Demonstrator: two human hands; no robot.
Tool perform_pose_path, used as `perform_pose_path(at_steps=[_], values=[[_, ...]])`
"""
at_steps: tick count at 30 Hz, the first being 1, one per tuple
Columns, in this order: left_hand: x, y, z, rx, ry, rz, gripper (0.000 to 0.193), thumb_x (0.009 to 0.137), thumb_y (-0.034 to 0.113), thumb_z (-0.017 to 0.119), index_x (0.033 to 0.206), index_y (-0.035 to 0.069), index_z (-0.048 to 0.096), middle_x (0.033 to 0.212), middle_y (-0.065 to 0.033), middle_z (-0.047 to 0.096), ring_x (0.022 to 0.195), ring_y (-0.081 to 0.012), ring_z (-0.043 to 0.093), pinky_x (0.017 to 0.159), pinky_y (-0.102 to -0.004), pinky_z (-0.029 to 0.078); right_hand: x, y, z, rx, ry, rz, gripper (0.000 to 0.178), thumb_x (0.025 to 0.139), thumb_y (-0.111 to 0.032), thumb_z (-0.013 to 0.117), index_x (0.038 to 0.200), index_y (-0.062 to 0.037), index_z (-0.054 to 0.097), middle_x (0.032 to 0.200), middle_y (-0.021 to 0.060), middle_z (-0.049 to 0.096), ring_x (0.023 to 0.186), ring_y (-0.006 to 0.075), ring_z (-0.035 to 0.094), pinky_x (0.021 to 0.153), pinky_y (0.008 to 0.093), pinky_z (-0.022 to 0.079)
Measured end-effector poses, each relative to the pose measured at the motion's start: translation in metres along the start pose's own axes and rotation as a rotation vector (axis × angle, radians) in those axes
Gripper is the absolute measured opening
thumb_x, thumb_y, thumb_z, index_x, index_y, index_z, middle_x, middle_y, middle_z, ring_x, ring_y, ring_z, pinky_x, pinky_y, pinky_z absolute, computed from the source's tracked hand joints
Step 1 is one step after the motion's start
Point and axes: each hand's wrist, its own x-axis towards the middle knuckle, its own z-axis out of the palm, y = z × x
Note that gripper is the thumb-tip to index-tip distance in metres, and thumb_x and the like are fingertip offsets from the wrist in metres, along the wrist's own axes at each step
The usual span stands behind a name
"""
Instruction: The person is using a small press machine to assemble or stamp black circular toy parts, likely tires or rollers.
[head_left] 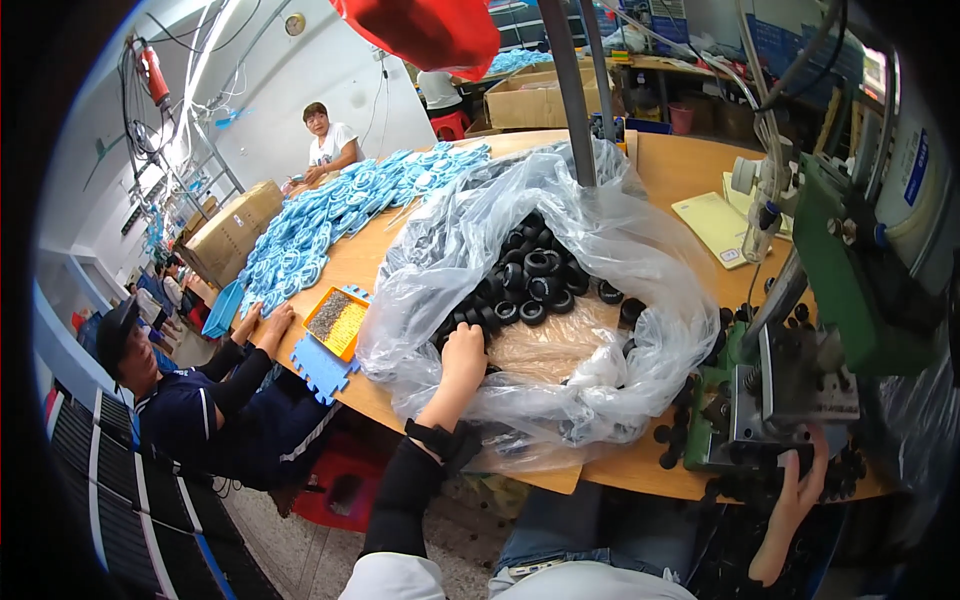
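Observation:
My left hand reaches over the left side of an open clear plastic bag. Its fingers are curled against black wheel-like round parts heaped inside; the fingertips are partly hidden, so what they grip is unclear. Low on the right, my right hand is at the front of a green bench press. Thumb and fingers close around a small black round part just below the metal block of the press. The clear bag spreads wide across the wooden table.
Small black pieces lie scattered around the press base. An orange tray of small metal bits sits on a blue foam mat. Blue flat pieces cover the far left. Co-workers sit left and behind. A dark pole rises behind the bag.

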Motion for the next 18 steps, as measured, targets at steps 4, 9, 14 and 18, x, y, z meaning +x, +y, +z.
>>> perform_pose_path(at_steps=[4, 9, 14, 18], values=[[-0.004, -0.008, -0.004, -0.148, 0.117, 0.125, 0.037, 0.062, 0.012, 0.077, 0.091, -0.001, 0.058, 0.096, -0.0172, 0.056, 0.092, -0.0367, 0.056, 0.079, -0.0408, 0.047, 0.019, -0.004, 0.023, -0.005, 0.013, 0.014, 0.042, 0.084, -0.008, 0.062, 0.121, 0.0036, 0.046, 0.122, 0.0115, 0.049, 0.112, 0.0205, 0.045, 0.099, 0.0313, 0.029], [-0.011, -0.014, -0.006, -0.228, 0.094, 0.215, 0.036, 0.064, 0.012, 0.076, 0.095, 0.003, 0.061, 0.095, -0.0161, 0.057, 0.091, -0.0364, 0.056, 0.08, -0.0401, 0.046, 0.041, -0.004, 0.04, 0.322, 0.147, 0.126, 0.043, 0.08, -0.008, 0.067, 0.117, 0.0038, 0.047, 0.116, 0.0108, 0.051, 0.101, 0.0187, 0.048, 0.092, 0.0289, 0.033], [-0.008, -0.006, -0.01, -0.135, -0.001, 0.127, 0.033, 0.065, 0.01, 0.075, 0.095, 0.004, 0.061, 0.092, -0.0157, 0.058, 0.09, -0.036, 0.057, 0.081, -0.041, 0.046, 0.044, 0.018, 0.034, 0.212, 0.093, 0.172, 0.043, 0.08, -0.008, 0.067, 0.116, 0.0044, 0.047, 0.115, 0.012, 0.052, 0.099, 0.019, 0.05, 0.089, 0.029, 0.036], [-0.016, -0.003, -0.021, -0.312, 0.103, 0.152, 0.031, 0.067, 0.009, 0.074, 0.094, 0.003, 0.059, 0.092, -0.0147, 0.056, 0.088, -0.0329, 0.058, 0.078, -0.0371, 0.049, 0.029, 0.021, 0.044, 0.049, 0.158, 0.042, 0.046, 0.081, -0.014, 0.068, 0.118, 0.0062, 0.047, 0.12, 0.0161, 0.05, 0.107, 0.0245, 0.047, 0.092, 0.0337, 0.034]])
